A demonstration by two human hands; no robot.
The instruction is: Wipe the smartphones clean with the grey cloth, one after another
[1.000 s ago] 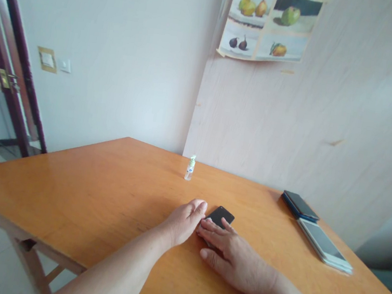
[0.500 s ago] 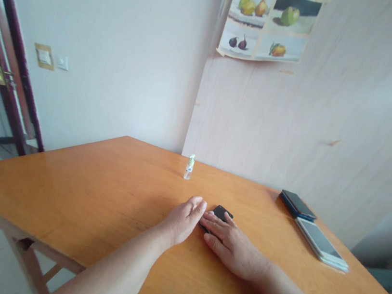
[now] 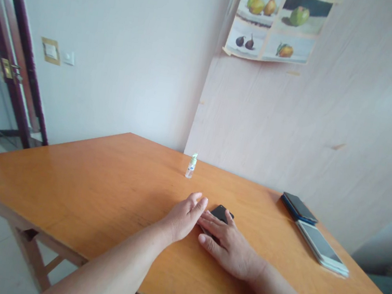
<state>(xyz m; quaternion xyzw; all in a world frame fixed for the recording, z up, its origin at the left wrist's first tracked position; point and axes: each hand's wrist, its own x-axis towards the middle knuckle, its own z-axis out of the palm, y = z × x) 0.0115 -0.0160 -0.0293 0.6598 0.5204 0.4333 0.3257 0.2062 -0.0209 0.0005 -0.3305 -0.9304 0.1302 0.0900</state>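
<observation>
A black phone [image 3: 222, 212] lies flat on the wooden table [image 3: 102, 187], partly covered. My right hand [image 3: 227, 246] rests over it palm down, fingers stretched out toward the left and thumb apart. Just left of the phone, my left hand [image 3: 185, 216] stands on its edge with the thumb up and its palm toward the right hand. Its fingers are partly hidden behind the thumb, and nothing shows in its grasp. The right fingertips come close to the left palm; whether they touch I cannot tell. Beyond the hands, a small clear pump bottle [image 3: 190, 168] with a pale green top stands upright.
At the table's right side lie a dark tablet-like device [image 3: 299, 207] on a blue item and a white tablet [image 3: 322, 246] on a pale slab. A fruit picture sheet [image 3: 276, 27] hangs on the wall behind. A door [image 3: 8, 67] is at far left.
The camera view has shifted slightly. My right hand has slid a little to the left over the phone, toward my left hand, which has barely moved.
</observation>
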